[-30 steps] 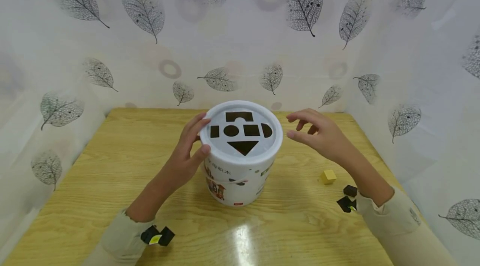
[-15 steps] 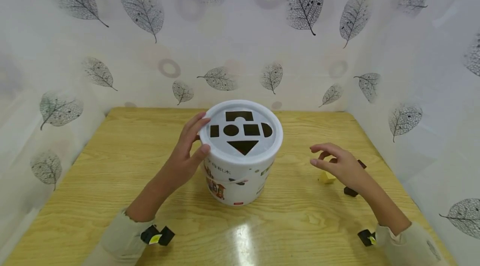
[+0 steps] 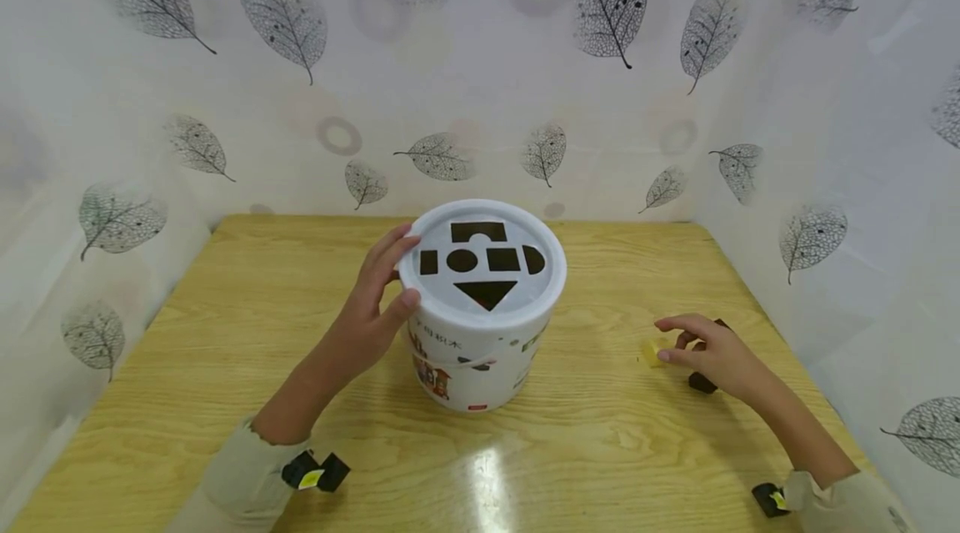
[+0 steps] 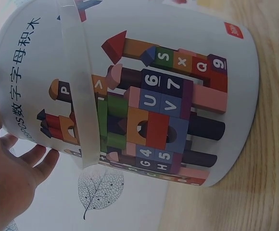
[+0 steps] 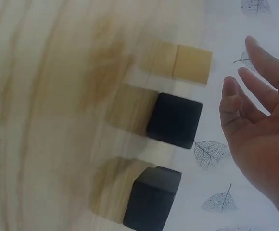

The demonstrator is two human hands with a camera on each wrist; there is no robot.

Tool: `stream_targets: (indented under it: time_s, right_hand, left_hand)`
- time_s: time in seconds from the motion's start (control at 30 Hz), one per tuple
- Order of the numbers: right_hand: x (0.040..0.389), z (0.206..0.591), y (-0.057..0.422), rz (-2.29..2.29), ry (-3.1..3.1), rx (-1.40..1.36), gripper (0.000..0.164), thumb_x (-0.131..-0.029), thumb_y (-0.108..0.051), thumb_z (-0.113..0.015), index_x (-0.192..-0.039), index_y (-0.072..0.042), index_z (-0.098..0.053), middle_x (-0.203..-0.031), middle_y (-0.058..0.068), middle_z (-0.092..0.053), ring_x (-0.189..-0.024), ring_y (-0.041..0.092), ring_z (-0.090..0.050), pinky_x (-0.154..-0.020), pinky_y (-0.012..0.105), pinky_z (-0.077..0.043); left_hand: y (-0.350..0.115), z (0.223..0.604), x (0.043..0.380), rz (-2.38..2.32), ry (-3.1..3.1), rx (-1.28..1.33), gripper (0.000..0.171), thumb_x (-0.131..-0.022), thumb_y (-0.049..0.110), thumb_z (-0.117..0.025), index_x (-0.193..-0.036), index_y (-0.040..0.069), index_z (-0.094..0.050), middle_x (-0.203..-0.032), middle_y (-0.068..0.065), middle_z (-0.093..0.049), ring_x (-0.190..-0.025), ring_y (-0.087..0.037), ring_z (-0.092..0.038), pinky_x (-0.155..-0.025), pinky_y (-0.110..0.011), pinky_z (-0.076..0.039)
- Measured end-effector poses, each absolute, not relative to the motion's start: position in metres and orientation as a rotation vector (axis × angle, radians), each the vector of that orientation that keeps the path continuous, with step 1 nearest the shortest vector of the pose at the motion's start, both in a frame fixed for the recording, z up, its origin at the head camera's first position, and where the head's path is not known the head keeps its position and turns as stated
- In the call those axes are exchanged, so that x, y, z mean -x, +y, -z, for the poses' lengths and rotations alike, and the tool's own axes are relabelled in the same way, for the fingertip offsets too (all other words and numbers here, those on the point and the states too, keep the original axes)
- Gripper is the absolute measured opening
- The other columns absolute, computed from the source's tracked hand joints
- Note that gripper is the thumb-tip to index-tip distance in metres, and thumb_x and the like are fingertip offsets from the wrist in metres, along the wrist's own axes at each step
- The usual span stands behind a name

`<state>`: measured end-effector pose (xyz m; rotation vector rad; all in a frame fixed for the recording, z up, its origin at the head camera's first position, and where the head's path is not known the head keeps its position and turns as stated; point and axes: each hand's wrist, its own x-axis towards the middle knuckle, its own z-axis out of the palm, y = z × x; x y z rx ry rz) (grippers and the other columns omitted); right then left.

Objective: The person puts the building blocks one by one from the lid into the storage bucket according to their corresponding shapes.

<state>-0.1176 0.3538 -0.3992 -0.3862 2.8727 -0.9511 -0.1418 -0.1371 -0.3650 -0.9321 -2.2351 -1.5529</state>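
A white bucket [image 3: 480,358] stands upright, covered by a lid [image 3: 397,266] with several shaped holes. My left hand [image 3: 378,287] rests against the lid's left edge, fingers and thumb spread along the rim. The left wrist view shows its bent fingers [image 4: 33,161] beside the printed bucket wall. To the right, my right hand [image 3: 712,354] hovers over the blocks with loosely bent fingers, holding nothing. Just left of its fingertips lies a yellow cube [image 3: 651,352], partly covered in the head view. Below the hand sit a black cube [image 5: 174,120] and another black block [image 5: 151,199].
The wooden table [image 3: 300,266] has white leaf-patterned cloth [image 3: 465,82] behind it and along both sides. A thin translucent handle [image 4: 84,96] hangs across the bucket's side. Small black devices, such as the left one [image 3: 315,470], sit at both wrists.
My right hand has moved from beside the lid, down and to the right, to the yellow cube. My left hand and the bucket have stayed in place.
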Motion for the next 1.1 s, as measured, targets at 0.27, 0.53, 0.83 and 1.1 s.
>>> stream_targets:
  time_s: [0.27,0.53,0.83,1.1]
  right_hand:
    - [0.123,0.414,0.366,0.851,2.893,0.410,0.046,-0.094,-0.021,-0.073,-0.133,-0.001,-0.060,-0.123,0.015,-0.063,-0.087,0.003,-0.054,-0.070,0.026,-0.051]
    - [0.125,0.419,0.366,0.844,2.871,0.345,0.045,-0.095,-0.019,-0.071,-0.134,0.000,-0.060,-0.124,0.018,-0.063,-0.087,0.008,-0.055,-0.064,0.027,-0.050]
    - [0.126,0.418,0.360,0.834,2.891,0.372,0.040,-0.097,-0.021,-0.069,-0.128,0.002,-0.063,-0.110,0.011,-0.064,-0.081,0.009,-0.050,-0.057,0.026,-0.044]
    - [0.125,0.411,0.352,0.832,2.977,0.387,0.040,-0.098,-0.028,-0.068,-0.129,-0.003,-0.064,-0.114,0.011,-0.065,-0.085,0.010,-0.050,-0.056,0.026,-0.043]
  left_hand:
    - [-0.137,0.363,0.142,1.545,-2.236,0.939,0.066,-0.104,0.053,-0.046,-0.158,0.020,-0.031,-0.167,-0.001,-0.016,-0.148,-0.023,-0.026,-0.110,-0.028,-0.036]
    - [-0.137,0.366,0.143,1.558,-2.239,0.929,0.063,-0.104,0.050,-0.047,-0.158,0.021,-0.031,-0.167,-0.003,-0.015,-0.147,-0.023,-0.027,-0.109,-0.030,-0.037]
    - [-0.138,0.368,0.143,1.551,-2.242,0.926,0.063,-0.104,0.050,-0.047,-0.159,0.022,-0.030,-0.168,-0.007,-0.015,-0.148,-0.023,-0.027,-0.110,-0.031,-0.037]
    - [-0.138,0.367,0.143,1.551,-2.245,0.922,0.064,-0.104,0.050,-0.047,-0.159,0.022,-0.030,-0.168,-0.003,-0.015,-0.147,-0.023,-0.027,-0.109,-0.030,-0.037]
